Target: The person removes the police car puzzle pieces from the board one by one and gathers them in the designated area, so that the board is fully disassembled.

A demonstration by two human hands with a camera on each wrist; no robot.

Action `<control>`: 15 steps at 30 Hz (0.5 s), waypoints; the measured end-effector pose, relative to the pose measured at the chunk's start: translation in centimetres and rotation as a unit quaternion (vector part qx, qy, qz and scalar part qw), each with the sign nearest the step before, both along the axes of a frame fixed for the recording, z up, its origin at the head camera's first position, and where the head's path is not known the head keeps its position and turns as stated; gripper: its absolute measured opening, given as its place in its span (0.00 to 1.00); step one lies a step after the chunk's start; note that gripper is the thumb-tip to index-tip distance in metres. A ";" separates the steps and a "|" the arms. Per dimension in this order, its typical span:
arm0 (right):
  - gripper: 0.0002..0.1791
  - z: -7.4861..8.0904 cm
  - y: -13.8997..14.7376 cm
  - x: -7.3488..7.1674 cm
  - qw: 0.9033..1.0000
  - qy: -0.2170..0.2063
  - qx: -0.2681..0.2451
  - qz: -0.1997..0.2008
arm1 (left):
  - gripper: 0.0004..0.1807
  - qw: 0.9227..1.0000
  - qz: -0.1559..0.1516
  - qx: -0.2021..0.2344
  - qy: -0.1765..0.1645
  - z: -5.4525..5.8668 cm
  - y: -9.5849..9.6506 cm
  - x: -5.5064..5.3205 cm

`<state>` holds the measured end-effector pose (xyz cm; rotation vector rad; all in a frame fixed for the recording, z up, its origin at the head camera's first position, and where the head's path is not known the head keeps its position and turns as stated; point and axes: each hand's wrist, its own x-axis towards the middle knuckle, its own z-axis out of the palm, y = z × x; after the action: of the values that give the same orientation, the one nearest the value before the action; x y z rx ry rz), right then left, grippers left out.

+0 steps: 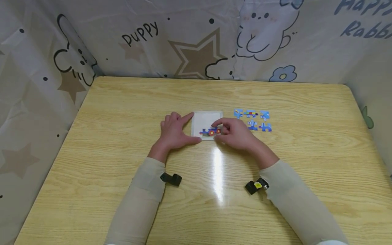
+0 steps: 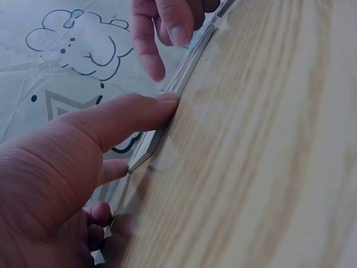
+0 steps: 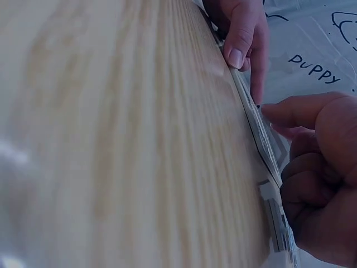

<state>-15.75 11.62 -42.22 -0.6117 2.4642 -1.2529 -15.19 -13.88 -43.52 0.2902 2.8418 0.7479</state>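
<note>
A square white puzzle tray lies on the table between the two hands. Joined puzzle pieces with red and yellow wheels on blue sit along its lower side. My left hand grips the tray at its left side, index finger at the far corner and thumb at the near edge. In the left wrist view, the thumb presses that edge. My right hand is over the tray's lower right corner. Its index finger and thumb pinch the wheel piece at that corner, partly hidden by the hand; the other fingers curl in.
Several loose blue puzzle pieces lie in two rows right of the tray, partly behind the right hand. The wooden table ends at a printed cloth behind. Each forearm wears a small black wrist camera.
</note>
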 end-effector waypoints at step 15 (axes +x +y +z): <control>0.11 -0.3 -1.0 -0.8 1.000 -0.001 0.015 0.014 | 0.57 1.000 -0.002 0.001 0.000 0.2 0.0 0.0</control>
<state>-16.57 10.60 -42.48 -0.6360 2.4589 -1.2038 -15.15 -13.89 -43.31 0.2960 2.8399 0.7489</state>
